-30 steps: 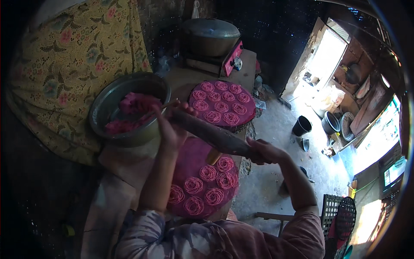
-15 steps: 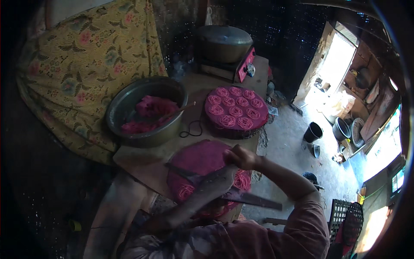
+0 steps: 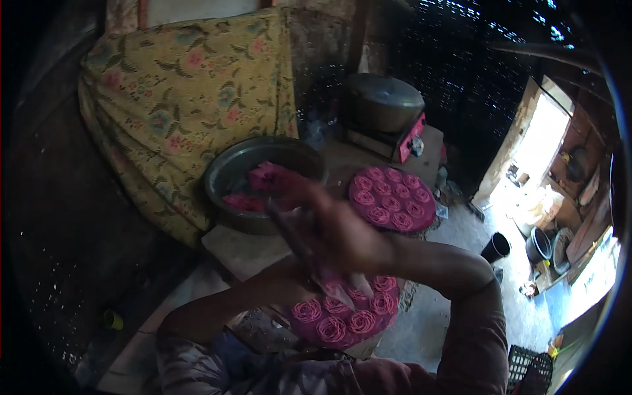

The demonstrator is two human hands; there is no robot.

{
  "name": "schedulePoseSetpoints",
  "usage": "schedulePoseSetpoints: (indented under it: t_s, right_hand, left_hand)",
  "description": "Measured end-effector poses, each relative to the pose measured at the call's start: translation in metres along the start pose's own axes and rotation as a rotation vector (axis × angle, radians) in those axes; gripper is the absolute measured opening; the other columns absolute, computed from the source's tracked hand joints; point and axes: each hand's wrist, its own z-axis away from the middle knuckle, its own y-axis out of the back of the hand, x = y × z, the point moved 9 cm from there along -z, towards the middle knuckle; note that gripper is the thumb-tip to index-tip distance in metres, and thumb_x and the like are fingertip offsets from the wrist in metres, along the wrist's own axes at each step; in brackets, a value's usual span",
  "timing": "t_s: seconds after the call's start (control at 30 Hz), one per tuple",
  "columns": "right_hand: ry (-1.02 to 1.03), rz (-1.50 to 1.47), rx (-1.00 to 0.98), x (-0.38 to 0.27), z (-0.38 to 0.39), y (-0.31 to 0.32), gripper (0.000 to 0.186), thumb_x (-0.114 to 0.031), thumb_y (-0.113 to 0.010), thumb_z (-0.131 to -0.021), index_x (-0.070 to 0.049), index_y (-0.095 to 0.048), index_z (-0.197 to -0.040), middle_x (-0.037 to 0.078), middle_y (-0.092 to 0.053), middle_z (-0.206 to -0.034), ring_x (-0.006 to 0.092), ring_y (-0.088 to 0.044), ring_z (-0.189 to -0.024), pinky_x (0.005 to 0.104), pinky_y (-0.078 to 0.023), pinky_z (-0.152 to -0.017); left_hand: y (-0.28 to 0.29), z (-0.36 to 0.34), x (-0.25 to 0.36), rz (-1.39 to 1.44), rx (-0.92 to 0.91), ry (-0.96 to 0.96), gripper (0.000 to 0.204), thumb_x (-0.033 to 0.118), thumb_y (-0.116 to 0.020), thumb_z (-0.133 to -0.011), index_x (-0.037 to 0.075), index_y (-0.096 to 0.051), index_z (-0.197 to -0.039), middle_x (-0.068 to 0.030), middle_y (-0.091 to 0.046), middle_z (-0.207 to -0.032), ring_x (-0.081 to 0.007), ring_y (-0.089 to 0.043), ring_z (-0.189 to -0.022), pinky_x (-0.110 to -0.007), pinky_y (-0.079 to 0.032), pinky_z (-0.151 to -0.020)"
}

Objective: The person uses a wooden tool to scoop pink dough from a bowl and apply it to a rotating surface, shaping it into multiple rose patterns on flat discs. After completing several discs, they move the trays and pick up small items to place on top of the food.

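Observation:
My right hand [image 3: 352, 236], smeared by motion, is raised over the near tray, its fingers around or against a long pink-stained tool [image 3: 297, 245]. My left hand [image 3: 304, 280] meets the same tool lower down and seems to grip it; its fingers are mostly hidden. The tool stands tilted, and its exact kind does not show. Below lies a round magenta tray [image 3: 308, 334] bearing several pink coiled noodle nests [image 3: 331, 328]. My hands and arms cover its far part. Behind it, another round magenta tray [image 3: 421, 224] carries more nests [image 3: 393, 189].
A big metal basin [image 3: 217, 197] with pink dough [image 3: 270, 176] stands at the left, against a yellow flowered cloth [image 3: 191, 99]. Farther back, a lidded pot [image 3: 384, 105] sits on a stove with a pink panel [image 3: 409, 137]. Black buckets [image 3: 496, 247] stand on the floor at right.
My hands have come up from the near tray, and the tool has swung from lying across it to a steep tilt. More nests now show on that tray. My view has shifted.

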Motion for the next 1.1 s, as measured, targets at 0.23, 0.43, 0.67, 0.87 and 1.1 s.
schedulePoseSetpoints:
  t_s: [0.23, 0.43, 0.67, 0.87, 1.1]
  right_hand:
    - [-0.095, -0.397, 0.780, 0.034, 0.010, 0.158, 0.014, -0.020, -0.043, -0.097, -0.009, -0.049, -0.091, 0.001, -0.047, -0.067, 0.0132, -0.050, -0.054, 0.0297, -0.043, -0.051]
    - [0.063, -0.945, 0.927, 0.106, -0.071, 0.047, 0.033, -0.038, -0.042, -0.097, -0.007, -0.048, -0.086, 0.011, -0.061, -0.068, 0.0218, -0.058, -0.061, 0.0325, -0.047, -0.058]
    - [-0.276, 0.818, -0.313, 0.244, -0.123, -0.050, 0.040, -0.033, -0.058, -0.083, -0.005, -0.060, -0.112, 0.024, -0.063, -0.102, 0.0360, -0.062, -0.097, 0.0463, -0.049, -0.082]
    - [-0.397, 1.266, -0.591, 0.319, -0.128, -0.041, 0.022, -0.018, -0.063, -0.072, -0.006, -0.069, -0.090, 0.019, -0.067, -0.089, 0.0347, -0.066, -0.085, 0.0456, -0.053, -0.071]
    - [-0.241, 1.256, -0.479, 0.276, -0.223, -0.032, 0.018, -0.017, -0.060, -0.076, -0.004, -0.069, -0.084, 0.015, -0.068, -0.088, 0.0320, -0.067, -0.084, 0.0441, -0.054, -0.067]
  left_hand:
    - [0.085, 0.141, -0.068, 0.178, 0.708, 0.485, 0.036, 0.011, -0.071, -0.076, 0.007, -0.055, -0.108, -0.0039, -0.058, -0.101, -0.0181, -0.055, -0.097, -0.034, -0.044, -0.090]
    - [0.126, 0.194, -0.047, 0.794, 1.660, -0.289, 0.036, 0.008, -0.059, -0.085, 0.007, -0.051, -0.120, -0.0090, -0.052, -0.120, -0.0205, -0.049, -0.111, -0.041, -0.037, -0.099]
    - [0.199, 0.286, 0.014, 0.353, 1.504, -0.486, 0.032, 0.011, -0.055, -0.085, 0.003, -0.052, -0.115, -0.0120, -0.052, -0.118, -0.0246, -0.051, -0.103, -0.043, -0.038, -0.098]
    - [0.130, 0.284, -0.100, 0.128, 1.716, 0.540, 0.049, 0.005, -0.076, -0.069, 0.002, -0.053, -0.112, -0.0099, -0.058, -0.107, -0.0240, -0.055, -0.101, -0.038, -0.044, -0.089]
    - [0.149, 0.215, -0.114, -0.174, 1.447, 0.571, 0.048, 0.023, -0.076, -0.068, 0.004, -0.053, -0.105, -0.0096, -0.057, -0.099, -0.0249, -0.054, -0.095, -0.041, -0.042, -0.086]
